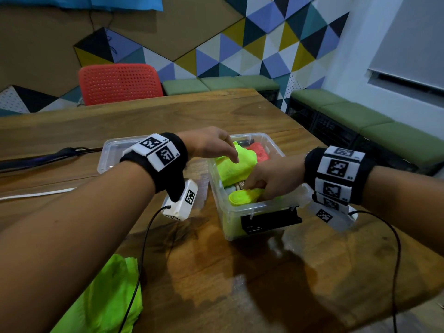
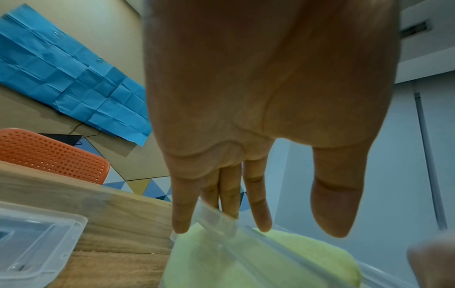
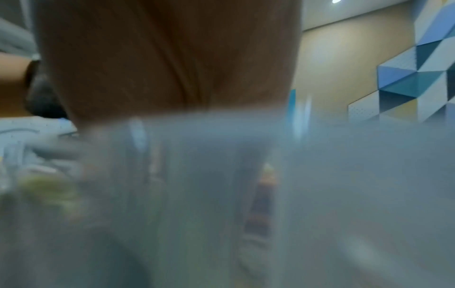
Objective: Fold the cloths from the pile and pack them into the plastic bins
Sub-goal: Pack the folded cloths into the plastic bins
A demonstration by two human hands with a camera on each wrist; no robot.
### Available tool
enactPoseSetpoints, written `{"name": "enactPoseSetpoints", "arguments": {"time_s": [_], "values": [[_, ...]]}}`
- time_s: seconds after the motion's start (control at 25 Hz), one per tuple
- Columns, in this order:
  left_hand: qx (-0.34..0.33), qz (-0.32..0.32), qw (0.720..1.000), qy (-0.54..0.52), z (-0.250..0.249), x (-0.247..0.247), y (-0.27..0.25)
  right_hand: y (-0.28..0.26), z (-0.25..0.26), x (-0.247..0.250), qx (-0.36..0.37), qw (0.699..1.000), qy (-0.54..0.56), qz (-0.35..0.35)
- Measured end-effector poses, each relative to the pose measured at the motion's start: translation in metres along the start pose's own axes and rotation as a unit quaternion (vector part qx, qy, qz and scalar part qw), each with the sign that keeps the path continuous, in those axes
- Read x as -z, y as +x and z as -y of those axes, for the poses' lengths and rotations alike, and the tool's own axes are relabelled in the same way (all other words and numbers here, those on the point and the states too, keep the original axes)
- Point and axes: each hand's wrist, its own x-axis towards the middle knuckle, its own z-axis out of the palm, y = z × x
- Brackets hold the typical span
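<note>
A clear plastic bin point(image 1: 240, 210) stands mid-table, holding neon yellow cloths and a red cloth point(image 1: 258, 150) at its far end. My left hand point(image 1: 234, 155) reaches over the bin with straight fingers, their tips touching the big yellow cloth point(image 1: 233, 171). In the left wrist view the fingers point(image 2: 261, 214) point down past the bin rim point(image 2: 216, 220) onto that cloth point(image 2: 283, 259). My right hand point(image 1: 254, 187) is inside the near end of the bin, fingers curled on a folded yellow cloth point(image 1: 240, 197). The right wrist view is blurred by the bin wall point(image 3: 320, 194).
A second clear plastic bin part point(image 1: 113, 150) lies left of the bin. A loose green cloth point(image 1: 108, 296) lies at the near table edge under my left arm. A red chair point(image 1: 120, 82) stands behind the table, green benches point(image 1: 360, 116) to the right. Cables trail from both wrists.
</note>
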Motion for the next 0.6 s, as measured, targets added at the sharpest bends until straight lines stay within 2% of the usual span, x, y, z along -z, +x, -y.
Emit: {"name": "enactPoseSetpoints", "arguments": {"time_s": [0.28, 0.44, 0.6], "values": [[-0.006, 0.009, 1.000, 0.014, 0.005, 0.000, 0.003, 0.005, 0.001, 0.004, -0.001, 0.998, 0.026, 0.049], [-0.004, 0.005, 1.000, 0.012, 0.008, -0.001, 0.004, 0.003, -0.003, 0.006, 0.001, 0.995, 0.088, 0.043], [0.004, 0.015, 1.000, -0.022, 0.007, 0.000, 0.001, 0.006, 0.004, 0.000, -0.003, 0.998, 0.048, 0.038]]}}
